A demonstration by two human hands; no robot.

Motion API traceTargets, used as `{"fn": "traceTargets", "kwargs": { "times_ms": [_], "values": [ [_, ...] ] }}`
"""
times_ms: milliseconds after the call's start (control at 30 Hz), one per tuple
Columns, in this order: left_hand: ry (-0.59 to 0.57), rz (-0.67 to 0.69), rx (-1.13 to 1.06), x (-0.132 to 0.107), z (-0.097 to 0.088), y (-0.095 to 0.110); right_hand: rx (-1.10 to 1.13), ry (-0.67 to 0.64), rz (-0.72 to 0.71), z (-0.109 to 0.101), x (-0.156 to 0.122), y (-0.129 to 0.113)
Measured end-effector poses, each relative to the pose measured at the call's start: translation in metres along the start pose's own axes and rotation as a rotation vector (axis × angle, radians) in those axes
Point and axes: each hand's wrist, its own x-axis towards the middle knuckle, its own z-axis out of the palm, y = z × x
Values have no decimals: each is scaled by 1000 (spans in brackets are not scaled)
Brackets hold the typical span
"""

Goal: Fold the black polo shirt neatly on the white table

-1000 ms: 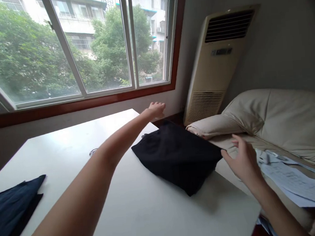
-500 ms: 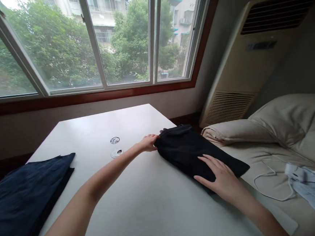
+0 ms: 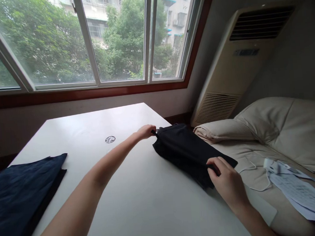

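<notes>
A folded black garment point(image 3: 186, 150) lies at the right edge of the white table point(image 3: 142, 206). My left hand point(image 3: 146, 131) is closed on the garment's far left corner. My right hand point(image 3: 228, 183) pinches its near right edge, fingers curled around the cloth. Both arms reach out over the tabletop.
A dark blue folded garment point(image 3: 18, 194) lies at the table's near left. A round cable port point(image 3: 110, 139) sits in the tabletop. To the right are a beige bed with a pillow point(image 3: 224, 130), a white cable point(image 3: 253, 176) and papers point(image 3: 299, 190). A standing air conditioner point(image 3: 237, 60) is beside the window point(image 3: 91, 39).
My right hand went from hovering, to lying flat on the black garment, to gripping its near edge. My left hand drew back from the far table edge to the garment's far corner.
</notes>
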Motion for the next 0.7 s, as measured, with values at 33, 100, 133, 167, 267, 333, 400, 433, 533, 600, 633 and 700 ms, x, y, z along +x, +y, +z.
{"fn": "traceTargets", "kwargs": {
  "times_ms": [33, 100, 133, 167, 267, 333, 400, 433, 533, 600, 633, 700],
  "values": [
    [97, -2, -16, 7, -3, 4, -13, 46, -28, 0, -3, 1],
    [345, -25, -62, 16, -3, 15, -44, 118, -68, 3, -12, 2],
    [440, -45, -81, 18, 0, 20, -60, 136, -80, 5, -17, 2],
    [469, -69, -89, 16, 5, 24, -74, 133, -90, 7, -22, 3],
    [174, -192, -94, -2, 24, 28, -82, 26, -114, 13, -35, 5],
    [-13, -294, -114, -18, 34, 24, -62, -46, -113, 15, -40, 7],
    [-77, -368, -163, -28, 36, 18, -37, -66, -92, 17, -43, 10],
    [-101, -388, -195, -30, 36, 16, -29, -62, -79, 18, -44, 12],
    [-218, -440, -314, -27, 32, 13, -5, -51, -39, 23, -43, 19],
    [-268, -472, -369, -20, 31, 16, 12, -79, -3, 28, -38, 23],
    [-287, -488, -389, -17, 32, 17, 22, -111, 22, 29, -36, 23],
    [-334, -518, -424, -9, 32, 22, 52, -188, 72, 31, -29, 22]
  ]
}}
